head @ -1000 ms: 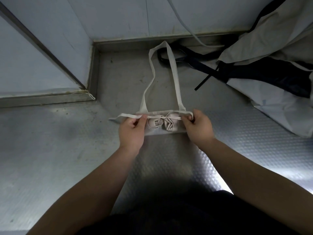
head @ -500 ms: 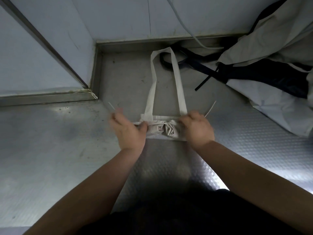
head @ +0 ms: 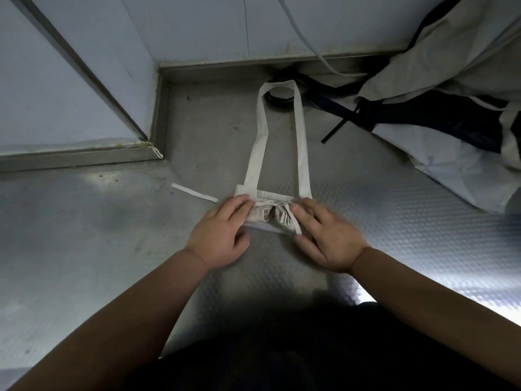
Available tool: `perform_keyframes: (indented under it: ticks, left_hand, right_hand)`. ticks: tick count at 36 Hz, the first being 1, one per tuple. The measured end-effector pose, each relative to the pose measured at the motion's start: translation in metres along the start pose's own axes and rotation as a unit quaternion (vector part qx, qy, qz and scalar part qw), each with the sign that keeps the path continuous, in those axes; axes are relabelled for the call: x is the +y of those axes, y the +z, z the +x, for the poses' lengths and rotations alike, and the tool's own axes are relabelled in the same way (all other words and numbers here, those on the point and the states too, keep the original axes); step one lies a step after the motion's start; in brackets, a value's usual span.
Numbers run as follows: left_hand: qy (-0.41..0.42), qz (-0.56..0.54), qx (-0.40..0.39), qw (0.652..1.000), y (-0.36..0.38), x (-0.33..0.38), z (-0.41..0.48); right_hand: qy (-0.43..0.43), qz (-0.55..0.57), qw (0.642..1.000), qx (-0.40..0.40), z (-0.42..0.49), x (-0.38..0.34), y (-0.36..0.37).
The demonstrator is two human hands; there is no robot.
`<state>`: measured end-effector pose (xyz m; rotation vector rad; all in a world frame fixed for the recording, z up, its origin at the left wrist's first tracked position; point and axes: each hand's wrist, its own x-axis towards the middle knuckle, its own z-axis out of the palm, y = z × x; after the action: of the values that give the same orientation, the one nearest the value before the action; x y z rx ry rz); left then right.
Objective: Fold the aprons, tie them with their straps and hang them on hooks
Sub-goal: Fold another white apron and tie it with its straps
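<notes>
Centrally, folded beige apron bundle, tied across with its strap, flat on textured steel surface; neck loop stretched toward far wall. Left hand and right hand straight-fingered, pressing bundle's ends, gripping nothing. Loose strap end at left; heaped aprons far right.

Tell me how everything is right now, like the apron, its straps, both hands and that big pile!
folded apron: rolled small, tied round the middle.
neck loop: stretched out flat, pointing away from the person.
loose strap end: lying free at the left.
left hand: fingers straight, resting on the apron's left end.
right hand: fingers spread, at the apron's right end.
pile of aprons: unfolded, heaped at the right.
</notes>
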<state>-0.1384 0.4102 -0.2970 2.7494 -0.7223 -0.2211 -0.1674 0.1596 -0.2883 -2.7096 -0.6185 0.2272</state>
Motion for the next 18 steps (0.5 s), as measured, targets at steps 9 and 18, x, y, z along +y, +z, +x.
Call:
perform_keyframes:
  ticks: [9,18]
  left_hand:
    - [0.008,0.038,0.014,0.999,-0.004,0.002,0.003]
    - [0.011,0.011,-0.033,0.999,-0.008,-0.009,0.003]
  right_hand:
    - [0.085,0.065,0.99,0.092,-0.003,-0.015,0.005]
    - [0.129,0.009,0.991,-0.026,-0.005,-0.011,0.002]
